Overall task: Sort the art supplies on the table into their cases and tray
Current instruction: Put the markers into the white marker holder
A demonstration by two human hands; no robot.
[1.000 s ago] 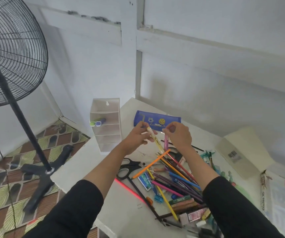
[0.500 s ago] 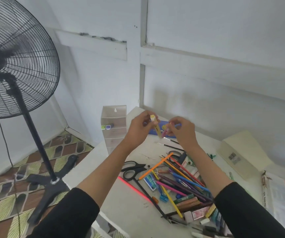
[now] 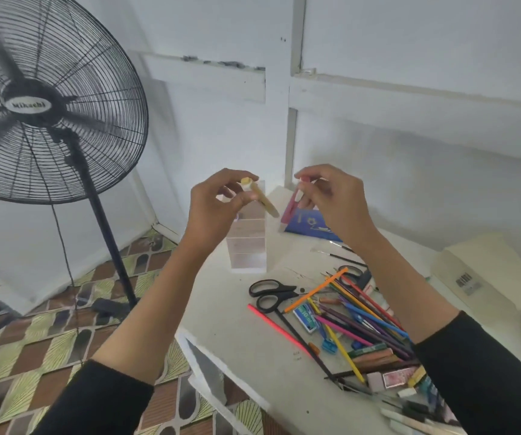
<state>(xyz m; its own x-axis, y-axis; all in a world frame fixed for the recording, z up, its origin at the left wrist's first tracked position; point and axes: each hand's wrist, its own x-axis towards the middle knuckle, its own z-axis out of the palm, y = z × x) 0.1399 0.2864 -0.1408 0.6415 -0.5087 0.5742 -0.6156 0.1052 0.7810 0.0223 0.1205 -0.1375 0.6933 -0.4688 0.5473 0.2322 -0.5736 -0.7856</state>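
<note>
Head view. Now holds the two marker pens apart, where half a second ago kept them almost tip to tip above the blue case. Also carries both hands higher in the frame than before, with far more of the fan in sight.

Pinches a pale yellow capped marker pen [image 3: 264, 202] between thumb and curled fingers of the left hand [image 3: 215, 211], cap up, barrel slanting down to the right. Grips a pink marker pen [image 3: 289, 211] in the curled fingers of the right hand [image 3: 337, 202], barrel slanting down to the left, near the yellow one but not touching it. Keeps both pens in the air above the far end of the white table [image 3: 246, 365].

Reads "Mihachi", as far as blur allows, on the hub of the black wire-cage standing fan [image 3: 49, 105] at left. Finds a black barcode label on the cream cardboard box [image 3: 488, 265] at right, digits too small to read. Sees print on a small green-and-blue packet [image 3: 305, 318], also illegible.

Finds a clear acrylic tiered organiser [image 3: 249, 249] upright at the table's far-left edge, partly behind the left hand; cannot tell what its shelves hold. Finds a flat blue fabric pencil case [image 3: 312, 227] with small printed pictures lying below the right hand; cannot tell whether zipped.

Shows loose on the table, outside any container: black-handled scissors [image 3: 271, 293], a heap of coloured pencils [image 3: 366, 315], a neon pink pencil [image 3: 276, 326], a blue sharpener [image 3: 329, 345] and a pale eraser [image 3: 375, 380].
</note>
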